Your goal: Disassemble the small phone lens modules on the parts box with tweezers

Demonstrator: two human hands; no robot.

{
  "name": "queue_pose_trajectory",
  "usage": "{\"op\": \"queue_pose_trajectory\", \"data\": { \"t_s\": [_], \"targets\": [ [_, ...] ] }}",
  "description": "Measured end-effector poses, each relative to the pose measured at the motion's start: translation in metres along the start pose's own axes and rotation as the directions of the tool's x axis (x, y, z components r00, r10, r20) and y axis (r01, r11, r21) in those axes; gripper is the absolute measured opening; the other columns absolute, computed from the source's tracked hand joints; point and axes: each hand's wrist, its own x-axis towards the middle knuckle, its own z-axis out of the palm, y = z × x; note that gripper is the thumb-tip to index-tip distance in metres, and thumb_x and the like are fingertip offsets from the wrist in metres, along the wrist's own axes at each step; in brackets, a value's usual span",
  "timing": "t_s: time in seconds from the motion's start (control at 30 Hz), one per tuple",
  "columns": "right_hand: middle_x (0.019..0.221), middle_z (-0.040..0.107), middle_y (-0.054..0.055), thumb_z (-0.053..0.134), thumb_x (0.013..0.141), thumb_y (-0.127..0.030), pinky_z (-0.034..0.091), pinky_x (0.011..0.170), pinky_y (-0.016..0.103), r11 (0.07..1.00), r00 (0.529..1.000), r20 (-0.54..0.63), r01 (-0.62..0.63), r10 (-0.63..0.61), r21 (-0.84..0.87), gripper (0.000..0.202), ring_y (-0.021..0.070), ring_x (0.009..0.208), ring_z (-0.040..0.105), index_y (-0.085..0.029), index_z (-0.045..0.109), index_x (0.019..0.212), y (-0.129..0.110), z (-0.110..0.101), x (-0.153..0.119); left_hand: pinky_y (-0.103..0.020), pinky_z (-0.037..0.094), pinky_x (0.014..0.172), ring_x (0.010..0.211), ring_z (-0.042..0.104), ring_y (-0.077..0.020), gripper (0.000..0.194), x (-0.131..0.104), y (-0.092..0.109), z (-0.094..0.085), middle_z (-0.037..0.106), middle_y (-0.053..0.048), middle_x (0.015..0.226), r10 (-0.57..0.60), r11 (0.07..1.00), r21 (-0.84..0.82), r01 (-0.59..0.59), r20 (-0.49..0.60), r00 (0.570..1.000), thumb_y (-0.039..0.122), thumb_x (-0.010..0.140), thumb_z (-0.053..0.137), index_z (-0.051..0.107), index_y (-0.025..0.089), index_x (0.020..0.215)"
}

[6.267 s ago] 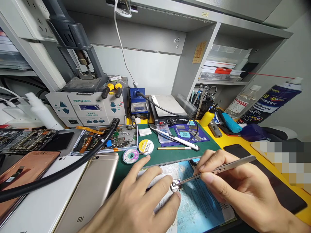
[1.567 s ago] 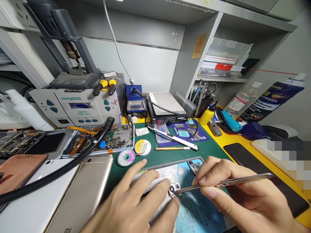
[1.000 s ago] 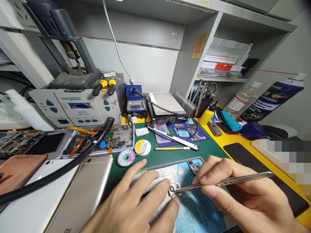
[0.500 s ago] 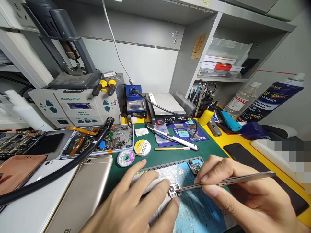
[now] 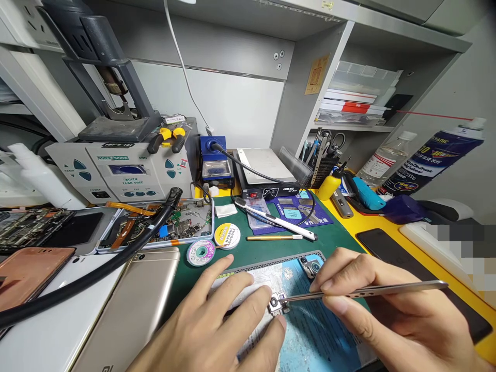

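Note:
A small phone camera module point(image 5: 275, 304) with a round lens sits low over the worn blue-and-white printed pad point(image 5: 306, 330). My left hand point(image 5: 217, 315) steadies it between index fingertip and thumb, the other fingers spread across the pad. Metal tweezers point(image 5: 387, 290) lie in my right hand point(image 5: 372, 294), pinched between thumb and fingers. Their tips touch the module's right side; whether they grip a part of it is too small to tell. Another dark camera part point(image 5: 310, 266) rests at the pad's upper right, just beyond my right fingers.
Solder wick point(image 5: 201, 252) and a round tin point(image 5: 227, 235) stand behind my left hand. A brush point(image 5: 277, 219) and a thin yellow stick point(image 5: 274, 237) lie on the green mat point(image 5: 240, 253). Phones point(image 5: 132, 310) and a black hose point(image 5: 127, 253) fill the left; a dark phone point(image 5: 372, 248) lies right.
The rear end of the tweezers has swung slightly down and to the right, and their tips have shifted slightly on the module. My left hand looks unchanged.

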Motion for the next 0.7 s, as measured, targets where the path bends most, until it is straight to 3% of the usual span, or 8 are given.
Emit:
{"op": "queue_pose_trajectory", "data": {
  "t_s": [0.5, 0.7],
  "targets": [
    [0.091, 0.073, 0.001, 0.062, 0.092, -0.004, 0.057, 0.079, 0.024, 1.0, 1.0, 0.002, 0.027, -0.027, -0.012, 0.021, 0.0155, 0.089, 0.07, -0.023, 0.064, 0.101, 0.0009, 0.0008, -0.0015, -0.051, 0.041, 0.113, 0.104, 0.066, -0.0235, 0.034, 0.0026, 0.0008, -0.0033, 0.076, -0.002, 0.104, -0.027, 1.0, -0.004, 0.027, 0.006, 1.0, 0.017, 0.103, 0.044, 0.077, 0.024, 0.099],
    [0.089, 0.073, 0.001, 0.061, 0.092, -0.004, 0.056, 0.077, 0.023, 0.999, 1.0, -0.003, 0.025, -0.025, -0.03, 0.021, 0.0147, 0.087, 0.07, -0.023, 0.064, 0.099, -0.0015, 0.0011, 0.002, -0.053, 0.045, 0.11, 0.103, 0.067, -0.0235, 0.024, 0.0021, 0.001, -0.0006, 0.076, -0.003, 0.106, -0.028, 1.0, 0.002, 0.028, -0.003, 1.0, 0.015, 0.099, 0.054, 0.076, 0.024, 0.1]
  ]
}}
